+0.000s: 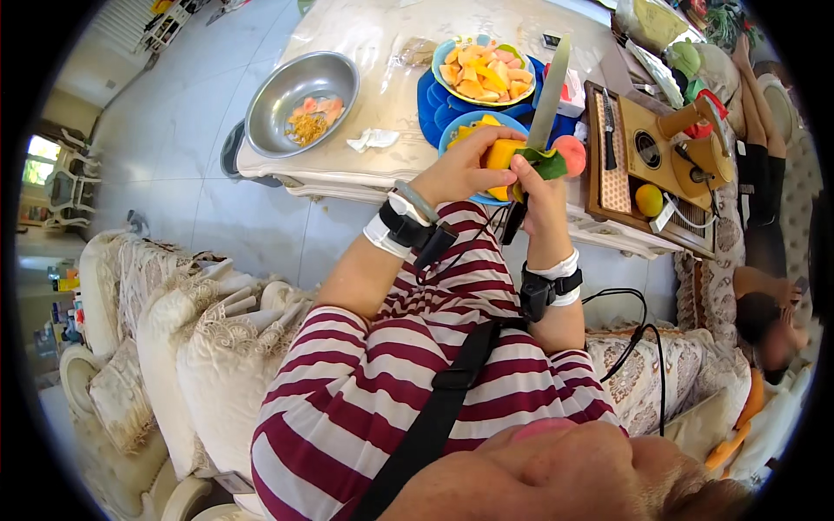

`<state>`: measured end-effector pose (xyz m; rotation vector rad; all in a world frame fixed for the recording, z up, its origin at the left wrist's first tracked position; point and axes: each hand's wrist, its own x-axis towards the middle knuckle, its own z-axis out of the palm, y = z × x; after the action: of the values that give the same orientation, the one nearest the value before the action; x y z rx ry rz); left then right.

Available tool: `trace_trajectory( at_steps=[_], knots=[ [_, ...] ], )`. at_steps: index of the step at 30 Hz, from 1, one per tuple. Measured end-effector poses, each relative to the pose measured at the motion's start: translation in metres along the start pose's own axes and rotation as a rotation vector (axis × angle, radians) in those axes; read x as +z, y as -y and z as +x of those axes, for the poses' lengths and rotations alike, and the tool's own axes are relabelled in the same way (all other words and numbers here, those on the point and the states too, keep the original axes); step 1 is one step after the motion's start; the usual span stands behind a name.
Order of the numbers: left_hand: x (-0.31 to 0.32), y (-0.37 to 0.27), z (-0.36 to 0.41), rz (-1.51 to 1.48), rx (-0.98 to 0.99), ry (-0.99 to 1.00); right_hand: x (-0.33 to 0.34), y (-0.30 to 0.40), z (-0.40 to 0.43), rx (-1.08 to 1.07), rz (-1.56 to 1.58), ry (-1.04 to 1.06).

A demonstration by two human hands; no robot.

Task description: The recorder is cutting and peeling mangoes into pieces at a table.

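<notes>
My left hand [462,163] holds a peeled piece of yellow mango [503,154] above a blue bowl [449,135] with yellow fruit in it. My right hand [545,203] is closed around a long kitchen knife [549,94], its blade pointing away from me and its dark handle below the hand. Green peel [554,165] lies across the lower blade by my right thumb. Just beyond that hand is a round pink thing [571,155], partly covered by the peel. A second bowl [438,73], full of cut orange-pink fruit, stands farther back.
On the table [384,32], a steel basin [260,91] with scraps stands left, near a crumpled tissue [373,139]. A wooden tea tray [594,195] at right bears another knife [609,133] and a yellow-orange fruit [649,200]. Another person [762,189] lies on the right-hand sofa.
</notes>
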<state>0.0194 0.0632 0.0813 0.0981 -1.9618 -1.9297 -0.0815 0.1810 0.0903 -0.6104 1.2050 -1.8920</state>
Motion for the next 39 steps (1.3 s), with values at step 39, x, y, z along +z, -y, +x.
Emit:
trace_trajectory(
  at_steps=[39],
  knots=[
    [-0.002,0.002,-0.003,0.074,-0.013,-0.141,0.006,0.000,0.002,-0.120,-0.319,-0.066]
  ],
)
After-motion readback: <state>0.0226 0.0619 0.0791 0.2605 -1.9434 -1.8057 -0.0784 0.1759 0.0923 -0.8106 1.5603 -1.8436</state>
